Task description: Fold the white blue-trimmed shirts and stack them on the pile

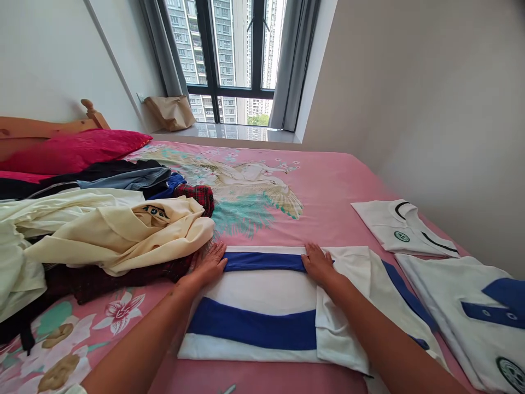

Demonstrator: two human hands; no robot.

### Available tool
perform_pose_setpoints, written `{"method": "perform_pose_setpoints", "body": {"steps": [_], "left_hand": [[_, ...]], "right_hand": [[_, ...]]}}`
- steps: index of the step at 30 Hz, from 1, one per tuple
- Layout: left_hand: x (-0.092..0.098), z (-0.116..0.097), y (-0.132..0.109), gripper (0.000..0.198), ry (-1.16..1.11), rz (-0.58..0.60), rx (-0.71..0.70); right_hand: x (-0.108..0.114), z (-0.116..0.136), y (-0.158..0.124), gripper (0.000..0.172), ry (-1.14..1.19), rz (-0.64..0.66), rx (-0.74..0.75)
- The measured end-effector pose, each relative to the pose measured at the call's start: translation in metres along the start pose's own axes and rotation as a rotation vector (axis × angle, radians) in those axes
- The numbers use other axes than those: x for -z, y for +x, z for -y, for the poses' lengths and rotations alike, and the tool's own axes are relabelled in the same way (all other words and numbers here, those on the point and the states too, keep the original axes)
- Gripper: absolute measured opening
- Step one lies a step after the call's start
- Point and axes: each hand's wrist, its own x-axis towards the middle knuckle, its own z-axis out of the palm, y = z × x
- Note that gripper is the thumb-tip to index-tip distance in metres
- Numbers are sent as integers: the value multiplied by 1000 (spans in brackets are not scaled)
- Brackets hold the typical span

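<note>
A white shirt with broad blue stripes (pixel 262 293) lies flat on the bed, its right part folded over. My left hand (pixel 211 262) rests on its far left corner, palm down with the fingers stretched out. On the far edge, where the folded part begins, my right hand (pixel 318 264) presses down flat with fingers extended. Neither hand grips the cloth. The left fingertips are close to a heap of loose clothes, with a cream garment (pixel 139 232) on top.
Two folded white shirts lie to the right: one with a black-striped collar (pixel 385 219), one with a blue collar (pixel 447 279). A red pillow (pixel 82 148) is at the far left. On the pink bedsheet (pixel 328 186) birds are printed. A paper bag (pixel 172 112) stands by the window.
</note>
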Motion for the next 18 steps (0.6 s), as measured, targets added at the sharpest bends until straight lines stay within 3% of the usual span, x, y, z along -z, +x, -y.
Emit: {"method": "perform_pose_setpoints", "body": {"steps": [4, 7, 11, 15, 18], "left_hand": [[3, -41, 1, 52, 11, -91, -58], [-13, -58, -3, 61, 9, -78, -91], [-21, -52, -3, 80, -24, 18, -11], [8, -46, -7, 78, -64, 135, -33], [22, -42, -40, 72, -64, 101, -100]], "right_hand": [[2, 32, -10, 58, 15, 3, 142], [-7, 25, -14, 61, 25, 75, 180], [-9, -10, -10, 76, 78, 74, 15], [18, -23, -9, 72, 254, 90, 6], [44, -32, -36, 64, 347, 25, 106]]}}
